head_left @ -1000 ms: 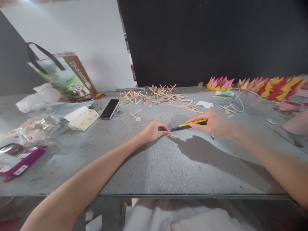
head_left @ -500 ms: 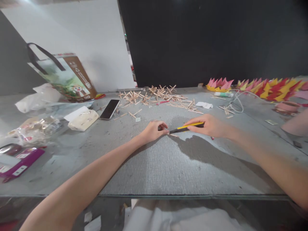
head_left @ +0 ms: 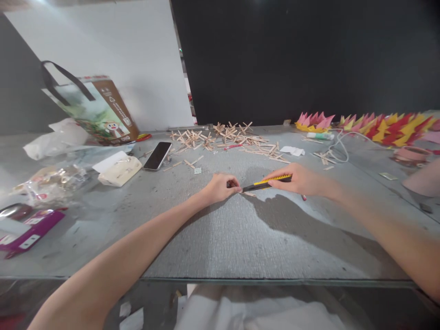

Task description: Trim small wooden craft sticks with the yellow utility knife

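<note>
Slim wooden stick (head_left: pixel 250 194) on the table (head_left: pixel 220 243), between both hands
Left hand (head_left: pixel 222 187) pinches its left end, fingers curled; right hand (head_left: pixel 299 180) closes around a yellow-black cutter (head_left: pixel 264 183). Probably light, stiff, apt to split; best held flat near an end.

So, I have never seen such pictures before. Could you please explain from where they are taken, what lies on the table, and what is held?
There is no machine here. You see one person's bare hands, through one camera worn on the head. The right hand grips a yellow and black cutter knife; its tip is close to the fingertips of the left hand, which seem to hold a thin wooden stick. On the grey table, farther back, lie many wooden sticks, with a phone to their left and colourful folded paper to the right.
</note>
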The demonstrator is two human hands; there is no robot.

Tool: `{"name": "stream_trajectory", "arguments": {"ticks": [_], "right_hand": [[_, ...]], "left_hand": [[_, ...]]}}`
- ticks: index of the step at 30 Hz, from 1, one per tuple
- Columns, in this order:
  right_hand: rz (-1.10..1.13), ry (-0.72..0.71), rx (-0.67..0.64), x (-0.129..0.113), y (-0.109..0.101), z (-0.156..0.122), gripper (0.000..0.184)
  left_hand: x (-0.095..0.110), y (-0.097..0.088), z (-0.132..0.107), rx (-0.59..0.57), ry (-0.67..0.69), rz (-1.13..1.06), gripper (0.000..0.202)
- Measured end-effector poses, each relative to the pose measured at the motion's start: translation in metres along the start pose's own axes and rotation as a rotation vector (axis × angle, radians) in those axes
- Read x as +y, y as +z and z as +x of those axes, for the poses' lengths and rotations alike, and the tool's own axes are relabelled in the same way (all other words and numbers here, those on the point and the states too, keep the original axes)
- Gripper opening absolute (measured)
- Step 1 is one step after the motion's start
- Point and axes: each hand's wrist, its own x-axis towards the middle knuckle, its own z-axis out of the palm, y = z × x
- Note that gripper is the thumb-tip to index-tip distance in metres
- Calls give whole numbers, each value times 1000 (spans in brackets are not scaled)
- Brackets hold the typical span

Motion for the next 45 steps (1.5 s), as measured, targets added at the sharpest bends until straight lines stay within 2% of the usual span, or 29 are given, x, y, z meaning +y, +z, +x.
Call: {"name": "stream_trajectory", "arguments": {"ticks": [6, 11, 13, 18, 23, 25, 28, 30, 32, 34, 36, 38, 41, 45], "right_hand": [[-152, -108, -92, -30, -18, 20, 35], [-341, -116, -184, -60, -26, 42, 25], [-376, -134, -202, -66, -26, 50, 24], [-437, -133, -210, -75, -24, 53, 25], [-401, -75, -196, -74, -25, 33, 28], [-339, -68, -156, -69, -24, 22, 31], [-209, -48, -8, -56, -18, 8, 38], [-145, -44, 150, -42, -9, 3, 41], [-82, -68, 302, -28, 1, 1, 43], [-29, -104, 382, -15, 12, 2, 43], [22, -106, 403, -6, 23, 5, 44], [59, -108, 415, -3, 32, 8, 45], [76, -126, 402, -5, 41, 9, 47], [41, -158, 383, -11, 50, 7, 48]], "left_hand": [[-5, 2, 2, -3, -13, -61, 16], [-8, 3, 2, 13, -1, -47, 14], [-8, 3, 2, 53, -12, -25, 14], [-14, 3, 3, 290, -153, 2, 15], [-26, 4, 9, 540, -238, -28, 12], [-30, 4, 11, 666, -262, -56, 13], [-29, 1, 11, 812, -300, -116, 14], [-24, -1, 9, 789, -286, -144, 17], [-16, -1, 5, 681, -255, -168, 22], [-6, 1, 2, 555, -247, -222, 28], [3, 4, -2, 448, -216, -249, 38], [10, 7, -5, 383, -155, -183, 46], [16, 8, -10, 349, -88, -61, 50], [20, 6, -11, 357, -104, 22, 47]]}}
